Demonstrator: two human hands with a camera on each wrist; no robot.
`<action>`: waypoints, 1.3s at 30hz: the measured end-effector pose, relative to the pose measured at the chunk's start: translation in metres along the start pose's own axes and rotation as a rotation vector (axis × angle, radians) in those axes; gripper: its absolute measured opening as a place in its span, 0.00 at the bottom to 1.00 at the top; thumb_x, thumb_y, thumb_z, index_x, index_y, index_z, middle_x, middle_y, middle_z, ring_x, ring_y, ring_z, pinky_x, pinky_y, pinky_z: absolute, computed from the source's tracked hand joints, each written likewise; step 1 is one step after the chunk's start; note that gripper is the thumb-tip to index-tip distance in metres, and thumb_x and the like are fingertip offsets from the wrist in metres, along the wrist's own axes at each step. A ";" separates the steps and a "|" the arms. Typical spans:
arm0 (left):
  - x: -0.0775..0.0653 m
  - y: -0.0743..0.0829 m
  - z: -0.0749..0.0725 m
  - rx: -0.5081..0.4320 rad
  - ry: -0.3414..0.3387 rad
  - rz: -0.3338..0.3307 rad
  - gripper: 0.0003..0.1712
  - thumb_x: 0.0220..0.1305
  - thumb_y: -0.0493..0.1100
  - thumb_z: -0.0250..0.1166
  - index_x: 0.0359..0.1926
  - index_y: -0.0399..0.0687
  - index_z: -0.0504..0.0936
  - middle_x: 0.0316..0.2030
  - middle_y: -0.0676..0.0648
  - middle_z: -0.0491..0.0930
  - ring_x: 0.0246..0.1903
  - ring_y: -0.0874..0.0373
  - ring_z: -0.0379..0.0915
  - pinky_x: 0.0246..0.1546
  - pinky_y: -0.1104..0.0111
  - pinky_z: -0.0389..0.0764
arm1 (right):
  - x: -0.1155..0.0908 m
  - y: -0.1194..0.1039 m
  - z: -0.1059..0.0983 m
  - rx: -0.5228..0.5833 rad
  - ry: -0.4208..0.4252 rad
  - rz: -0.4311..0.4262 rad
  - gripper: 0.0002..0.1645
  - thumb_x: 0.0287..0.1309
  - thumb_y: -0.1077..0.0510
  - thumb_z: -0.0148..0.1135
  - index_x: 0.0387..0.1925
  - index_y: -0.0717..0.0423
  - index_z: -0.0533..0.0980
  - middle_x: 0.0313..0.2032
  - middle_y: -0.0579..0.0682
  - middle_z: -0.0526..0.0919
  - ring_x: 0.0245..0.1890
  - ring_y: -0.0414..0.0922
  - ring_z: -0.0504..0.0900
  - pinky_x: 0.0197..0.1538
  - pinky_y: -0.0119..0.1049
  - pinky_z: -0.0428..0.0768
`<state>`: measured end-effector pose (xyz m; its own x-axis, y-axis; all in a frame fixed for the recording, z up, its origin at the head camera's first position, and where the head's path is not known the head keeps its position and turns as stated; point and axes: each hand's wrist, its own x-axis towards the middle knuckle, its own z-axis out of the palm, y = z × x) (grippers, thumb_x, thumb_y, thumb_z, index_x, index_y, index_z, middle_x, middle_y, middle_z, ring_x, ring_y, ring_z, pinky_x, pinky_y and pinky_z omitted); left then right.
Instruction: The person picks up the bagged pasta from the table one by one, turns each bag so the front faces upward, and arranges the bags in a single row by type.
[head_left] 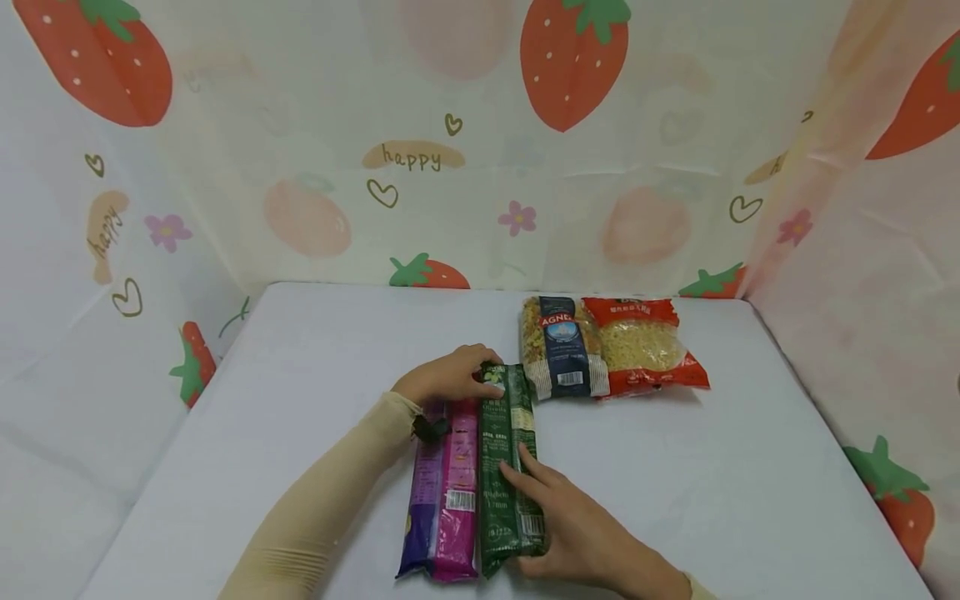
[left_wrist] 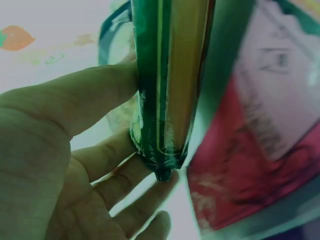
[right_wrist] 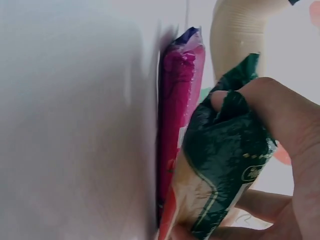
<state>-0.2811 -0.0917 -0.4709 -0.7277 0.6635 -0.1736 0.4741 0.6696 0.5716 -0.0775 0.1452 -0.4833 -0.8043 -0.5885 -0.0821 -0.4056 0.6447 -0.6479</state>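
A long green packet of spaghetti [head_left: 498, 467] stretches between both hands, its printed back facing up in the head view. My left hand [head_left: 450, 375] holds its far end, with the thumb along one side and the fingers around the tip in the left wrist view. Near the other end, my right hand [head_left: 573, 521] grips the packet by its right side. The right wrist view shows the thumb tucked at the crimped green end [right_wrist: 225, 125]. Beside it on the left lies a purple and pink packet [head_left: 453, 500], flat on the table.
At the back of the white table [head_left: 322, 350] sit a bag of pasta with a dark blue label [head_left: 562, 342] and a red, clear-windowed pasta bag [head_left: 641, 346], side by side. Strawberry-print sheets [head_left: 450, 208] enclose the table at the back and sides.
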 end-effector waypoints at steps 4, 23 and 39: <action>-0.002 0.000 -0.008 -0.021 0.025 -0.007 0.34 0.76 0.55 0.70 0.73 0.41 0.74 0.69 0.38 0.73 0.67 0.43 0.74 0.70 0.49 0.74 | 0.000 0.000 -0.002 0.046 0.032 -0.029 0.64 0.54 0.45 0.84 0.85 0.42 0.58 0.85 0.55 0.50 0.79 0.60 0.63 0.68 0.61 0.78; -0.011 -0.010 -0.029 -0.477 0.240 -0.015 0.29 0.76 0.53 0.70 0.71 0.50 0.76 0.74 0.39 0.68 0.57 0.44 0.84 0.52 0.54 0.88 | 0.013 0.004 -0.014 0.111 0.139 -0.193 0.67 0.52 0.57 0.86 0.86 0.49 0.55 0.86 0.53 0.45 0.82 0.59 0.55 0.71 0.59 0.75; -0.013 -0.022 -0.023 -0.896 0.309 0.018 0.38 0.74 0.32 0.68 0.80 0.52 0.66 0.77 0.35 0.63 0.70 0.35 0.69 0.66 0.38 0.76 | 0.015 0.013 -0.013 0.411 0.237 -0.305 0.58 0.59 0.63 0.79 0.85 0.49 0.59 0.86 0.55 0.48 0.81 0.59 0.59 0.67 0.54 0.78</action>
<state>-0.2934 -0.1233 -0.4630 -0.8839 0.4675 -0.0125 0.0229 0.0701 0.9973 -0.1010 0.1511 -0.4829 -0.7718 -0.5620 0.2973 -0.4710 0.1913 -0.8611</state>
